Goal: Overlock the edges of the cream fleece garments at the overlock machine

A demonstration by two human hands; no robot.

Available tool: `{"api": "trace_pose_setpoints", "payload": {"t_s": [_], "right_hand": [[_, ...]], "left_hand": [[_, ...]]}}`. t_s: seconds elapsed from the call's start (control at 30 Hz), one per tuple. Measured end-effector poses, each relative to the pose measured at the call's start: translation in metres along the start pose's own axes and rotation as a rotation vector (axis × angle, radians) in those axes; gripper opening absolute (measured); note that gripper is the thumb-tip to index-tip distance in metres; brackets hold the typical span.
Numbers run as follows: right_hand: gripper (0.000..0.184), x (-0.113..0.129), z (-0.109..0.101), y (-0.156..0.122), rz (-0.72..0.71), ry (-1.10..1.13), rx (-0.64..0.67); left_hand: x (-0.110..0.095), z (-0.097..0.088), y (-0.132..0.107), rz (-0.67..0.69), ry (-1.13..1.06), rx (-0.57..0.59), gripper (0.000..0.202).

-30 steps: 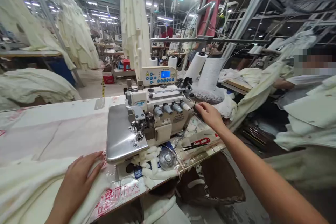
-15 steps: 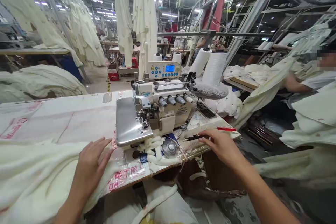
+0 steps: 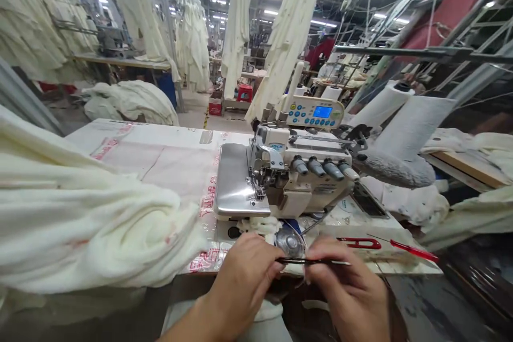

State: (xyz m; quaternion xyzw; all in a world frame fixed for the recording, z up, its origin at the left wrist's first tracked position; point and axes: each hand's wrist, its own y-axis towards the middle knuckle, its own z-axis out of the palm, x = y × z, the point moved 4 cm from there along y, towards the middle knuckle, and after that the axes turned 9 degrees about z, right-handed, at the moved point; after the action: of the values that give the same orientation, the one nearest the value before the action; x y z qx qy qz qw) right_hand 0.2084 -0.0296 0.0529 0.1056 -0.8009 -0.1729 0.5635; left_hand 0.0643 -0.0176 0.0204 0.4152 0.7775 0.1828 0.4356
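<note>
My left hand (image 3: pixel 244 270) and my right hand (image 3: pixel 347 288) are close together at the table's front edge. Between them, slim dark tweezers (image 3: pixel 294 261) lie level. My left fingertips pinch the left end; my right thumb and fingers close around the other part, and a thin tip sticks out to the right. Just behind is the overlock sewing machine (image 3: pixel 308 171) with its shiny metal plate (image 3: pixel 236 181). A round clear dish (image 3: pixel 289 243) and cream fabric scraps (image 3: pixel 260 226) sit beneath the machine's front, partly hidden by my hands.
Red thread snips (image 3: pixel 363 243) and a red-handled pointed tool (image 3: pixel 414 250) lie on the table at right. A large cream fabric pile (image 3: pixel 132 224) covers the table's left front. White thread cones (image 3: pixel 417 123) stand behind the machine. Cream garments (image 3: pixel 238 26) hang beyond.
My left hand has left the cream fabric and come to the right. My right hand has lifted the tweezers off the table and brought them in front of the machine. The view has turned left.
</note>
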Motion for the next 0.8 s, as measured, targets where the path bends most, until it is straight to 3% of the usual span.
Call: {"api": "trace_pose_setpoints", "payload": {"t_s": [0.1, 0.17, 0.23, 0.3, 0.37, 0.43, 0.53, 0.8], "right_hand": [[0.008, -0.013, 0.02, 0.015, 0.09, 0.074, 0.369], [0.012, -0.014, 0.021, 0.025, 0.052, 0.095, 0.418], [0.016, -0.013, 0.019, 0.035, -0.019, 0.111, 0.285], [0.017, -0.014, 0.017, 0.045, -0.074, 0.151, 0.039], [0.017, -0.019, 0.022, 0.052, -0.118, 0.132, -0.181], [0.018, -0.023, 0.032, 0.055, -0.193, 0.035, -0.307], [0.018, -0.027, 0.047, 0.057, -0.345, -0.109, -0.393], [0.03, -0.03, 0.062, 0.058, -0.571, -0.325, -0.372]], "left_hand": [[0.01, -0.01, 0.0, 0.015, 0.0, 0.005, 0.025], [0.015, -0.02, 0.001, 0.027, 0.013, -0.031, 0.019], [0.022, -0.032, 0.003, 0.014, 0.022, -0.114, 0.014], [0.032, -0.041, 0.004, -0.046, 0.03, -0.204, 0.018], [0.043, -0.046, 0.004, -0.129, 0.05, -0.268, 0.02], [0.051, -0.046, 0.003, -0.161, 0.074, -0.298, 0.018], [0.056, -0.044, 0.002, -0.123, 0.096, -0.299, 0.02], [0.055, -0.043, -0.001, -0.063, 0.104, -0.295, 0.017]]}}
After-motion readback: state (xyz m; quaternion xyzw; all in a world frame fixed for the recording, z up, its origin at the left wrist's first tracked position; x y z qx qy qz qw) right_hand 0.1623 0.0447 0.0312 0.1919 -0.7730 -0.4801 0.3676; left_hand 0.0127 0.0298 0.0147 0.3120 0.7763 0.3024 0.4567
